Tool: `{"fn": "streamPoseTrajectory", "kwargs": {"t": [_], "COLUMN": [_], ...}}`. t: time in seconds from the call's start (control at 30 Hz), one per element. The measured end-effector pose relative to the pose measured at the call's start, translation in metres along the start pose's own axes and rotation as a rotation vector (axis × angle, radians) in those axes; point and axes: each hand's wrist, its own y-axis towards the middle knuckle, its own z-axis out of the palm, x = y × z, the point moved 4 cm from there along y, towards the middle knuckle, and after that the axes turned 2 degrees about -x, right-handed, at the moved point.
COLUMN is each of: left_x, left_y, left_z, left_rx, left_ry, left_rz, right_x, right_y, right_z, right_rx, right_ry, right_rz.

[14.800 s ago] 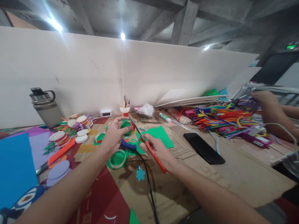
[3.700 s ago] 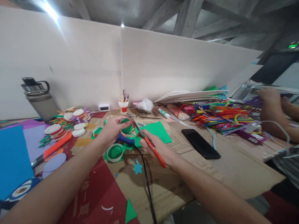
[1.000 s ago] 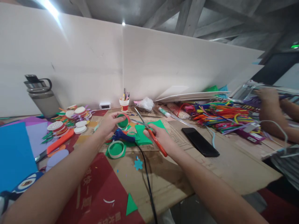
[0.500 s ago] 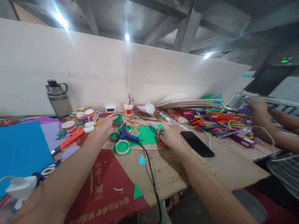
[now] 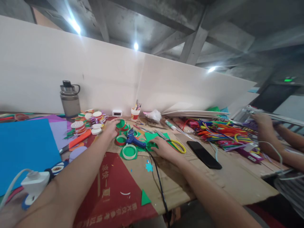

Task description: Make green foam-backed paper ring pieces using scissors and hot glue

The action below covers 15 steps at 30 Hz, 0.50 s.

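My left hand [image 5: 111, 131] grips a small round cup piece [image 5: 121, 124] with a green face, its fingers at the rim. My right hand [image 5: 163, 148] is empty, fingers apart over a green paper sheet [image 5: 150, 136]. Beyond that hand lie scissors [image 5: 180, 146] with yellow and red handles, partly across the sheet. A blue glue gun [image 5: 136, 140] rests between my hands, among more green-filled rings. The nearest is a white ring [image 5: 129, 152] on a green square; a red-edged ring [image 5: 121, 140] sits behind it.
A black phone [image 5: 204, 154] lies to the right, before a heap of colourful pipe cleaners [image 5: 219, 133]. A water bottle [image 5: 70, 99] and an orange utility knife [image 5: 79, 140] are on the left. The glue gun's black cord [image 5: 158, 177] crosses the cardboard. A co-worker's arms [image 5: 268, 133] are at far right.
My right hand has let go of the scissors, which now lie on the table, and has moved left onto the green sheet. My left hand still holds the cup piece. The view has shifted slightly.
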Motion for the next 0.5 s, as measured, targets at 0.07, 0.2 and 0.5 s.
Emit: {"fn": "streamPoseTrajectory", "kwargs": {"t": [0.07,0.2,0.5], "left_x": [-0.001,-0.001,0.0], "left_y": [0.001,0.004,0.014], "left_z": [-0.001,-0.002,0.0], "left_rx": [-0.007,-0.016,-0.063], "left_ry": [-0.009,-0.046,-0.16], "left_rz": [0.01,0.009,-0.101], "right_x": [-0.001,-0.006,-0.004], "right_y": [0.003,0.009,0.011], "right_z": [0.007,0.012,0.015], "right_rx": [-0.004,-0.036,-0.052], "right_ry": [0.058,0.077,0.068], "right_rz": [-0.036,-0.006,0.051]}}
